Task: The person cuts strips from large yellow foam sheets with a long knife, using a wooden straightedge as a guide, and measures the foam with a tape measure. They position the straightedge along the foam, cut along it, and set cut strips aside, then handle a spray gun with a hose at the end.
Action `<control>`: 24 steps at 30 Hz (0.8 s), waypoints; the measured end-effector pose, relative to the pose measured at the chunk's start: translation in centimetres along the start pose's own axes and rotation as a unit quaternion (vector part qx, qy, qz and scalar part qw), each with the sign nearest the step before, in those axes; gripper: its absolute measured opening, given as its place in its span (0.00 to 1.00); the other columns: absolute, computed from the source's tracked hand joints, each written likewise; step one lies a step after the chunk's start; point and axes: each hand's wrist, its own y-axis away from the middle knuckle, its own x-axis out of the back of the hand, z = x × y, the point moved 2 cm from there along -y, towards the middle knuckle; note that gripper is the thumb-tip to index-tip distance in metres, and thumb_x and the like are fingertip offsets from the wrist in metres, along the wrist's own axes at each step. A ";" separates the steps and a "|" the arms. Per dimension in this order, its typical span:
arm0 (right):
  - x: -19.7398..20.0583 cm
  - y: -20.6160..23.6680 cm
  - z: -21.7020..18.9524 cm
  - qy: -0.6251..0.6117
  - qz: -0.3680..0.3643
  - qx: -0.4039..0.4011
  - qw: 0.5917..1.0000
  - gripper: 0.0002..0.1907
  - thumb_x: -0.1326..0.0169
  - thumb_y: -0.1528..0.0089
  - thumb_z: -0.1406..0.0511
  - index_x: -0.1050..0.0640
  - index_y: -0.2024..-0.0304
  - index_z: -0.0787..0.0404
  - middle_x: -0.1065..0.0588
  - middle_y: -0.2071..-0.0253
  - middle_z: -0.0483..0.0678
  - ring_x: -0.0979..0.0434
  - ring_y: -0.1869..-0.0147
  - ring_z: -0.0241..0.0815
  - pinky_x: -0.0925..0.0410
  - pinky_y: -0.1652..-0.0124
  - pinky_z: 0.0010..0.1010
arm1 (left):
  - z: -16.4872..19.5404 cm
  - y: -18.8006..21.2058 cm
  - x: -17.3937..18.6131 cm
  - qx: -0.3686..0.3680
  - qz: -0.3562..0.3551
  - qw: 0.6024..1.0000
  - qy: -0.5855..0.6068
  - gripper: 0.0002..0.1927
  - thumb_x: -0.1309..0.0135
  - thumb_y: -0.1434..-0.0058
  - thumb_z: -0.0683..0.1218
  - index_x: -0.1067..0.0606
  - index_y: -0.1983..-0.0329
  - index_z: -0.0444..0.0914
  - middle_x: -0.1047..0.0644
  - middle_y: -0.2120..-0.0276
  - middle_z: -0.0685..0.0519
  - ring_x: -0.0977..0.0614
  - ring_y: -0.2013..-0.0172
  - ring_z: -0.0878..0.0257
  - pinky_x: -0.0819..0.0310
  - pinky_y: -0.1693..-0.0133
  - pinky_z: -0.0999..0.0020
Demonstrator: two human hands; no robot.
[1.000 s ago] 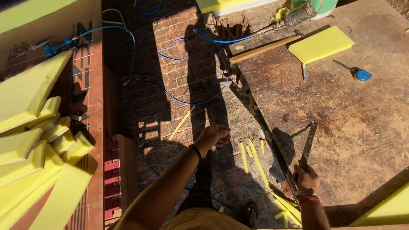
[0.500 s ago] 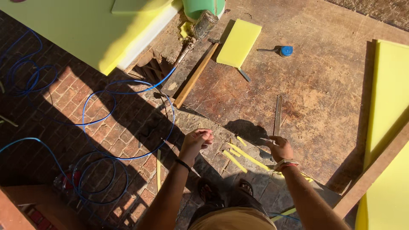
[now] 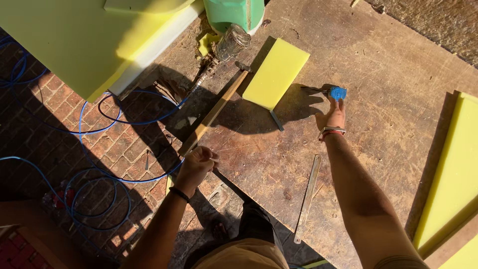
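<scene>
the worn wooden surface (image 3: 378, 65) carries everything the hands work near. a large yellow-green foam sheet (image 3: 64, 45) overhangs its far left corner, and another yellow foam slab (image 3: 455, 169) lies along its right edge. a small rectangular yellow foam block (image 3: 276, 72) rests near the far middle of the surface, its long axis running from the near left to the far right. a long wooden stick (image 3: 214, 112) lies along the left edge, slanting the same way, its far end by a glass jar (image 3: 231, 42) in front of a green cylinder (image 3: 234, 12). a flat metal ruler (image 3: 307, 197) lies nearer the front edge, almost upright in the view, tilted slightly right at its far end.

the right hand (image 3: 334, 115) stretches out flat, fingers together and extended, fingertips touching a small blue-handled tool (image 3: 337, 92). the tool lies just beyond the fingertips, right of the foam block; its blue end sits to the right and its thin dark shaft points left toward the block, so its long axis is roughly crosswise to the arm.

the left hand (image 3: 196, 164) is curled into a loose fist at the surface's left edge, just beside the near end of the stick; whether it pinches anything cannot be told. blue hose (image 3: 99, 169) loops over the brick floor (image 3: 59, 124) to its left.
</scene>
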 end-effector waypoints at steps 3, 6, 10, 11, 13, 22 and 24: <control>-1.0 -6.8 2.1 0.085 -0.006 0.090 0.992 0.47 0.37 0.49 0.69 0.36 0.27 0.55 0.47 0.25 0.63 0.48 0.23 0.62 0.47 0.31 0.46 | 0.3 -0.8 -0.2 0.073 0.028 0.996 -0.044 0.10 0.47 0.38 0.44 0.27 0.53 0.41 0.18 0.56 0.53 0.14 0.58 0.63 0.22 0.56 0.66; -1.3 -10.7 3.2 0.158 -0.099 0.091 0.978 0.42 0.41 0.47 0.69 0.31 0.28 0.51 0.35 0.29 0.57 0.41 0.25 0.62 0.45 0.29 0.47 | -0.4 -0.9 -0.3 0.123 0.047 0.991 -0.035 0.13 0.45 0.36 0.48 0.26 0.50 0.39 0.17 0.56 0.53 0.15 0.58 0.64 0.25 0.54 0.65; 0.3 -9.9 0.2 0.179 -0.098 0.024 0.979 0.34 0.26 0.49 0.58 0.20 0.41 0.54 0.29 0.42 0.63 0.31 0.38 0.62 0.31 0.45 0.53 | -2.3 0.2 0.7 0.115 0.070 0.991 -0.023 0.17 0.43 0.38 0.49 0.25 0.49 0.38 0.18 0.57 0.52 0.15 0.59 0.63 0.24 0.57 0.64; 0.3 -8.0 -1.6 0.074 -0.078 0.036 0.994 0.33 0.27 0.49 0.59 0.20 0.42 0.58 0.26 0.44 0.58 0.25 0.43 0.56 0.27 0.47 0.49 | -2.7 0.9 1.2 0.106 0.079 0.991 -0.023 0.17 0.43 0.38 0.49 0.25 0.48 0.37 0.18 0.57 0.52 0.15 0.59 0.63 0.23 0.56 0.64; -1.0 -3.2 -6.5 -0.092 -0.088 0.064 0.990 0.34 0.27 0.49 0.61 0.22 0.42 0.62 0.21 0.48 0.51 0.20 0.49 0.47 0.25 0.49 0.43 | -3.6 2.6 2.6 0.086 0.111 0.990 -0.014 0.19 0.42 0.38 0.49 0.24 0.47 0.36 0.18 0.58 0.51 0.15 0.59 0.62 0.21 0.56 0.64; -15.0 40.5 -32.6 -0.372 -0.769 0.158 0.496 0.19 0.37 0.42 0.73 0.27 0.50 0.60 0.23 0.54 0.48 0.22 0.51 0.42 0.26 0.56 0.36 | -9.5 25.2 13.5 0.019 0.349 0.927 0.136 0.23 0.46 0.34 0.47 0.28 0.36 0.38 0.19 0.49 0.52 0.17 0.52 0.64 0.18 0.52 0.64; -13.4 50.6 -36.5 -0.305 -0.849 0.199 0.383 0.20 0.38 0.43 0.73 0.28 0.50 0.59 0.23 0.53 0.48 0.22 0.50 0.41 0.27 0.53 0.35 | -12.1 34.0 14.3 -0.057 0.428 0.878 0.207 0.22 0.46 0.32 0.47 0.26 0.37 0.35 0.18 0.50 0.50 0.16 0.53 0.61 0.17 0.53 0.63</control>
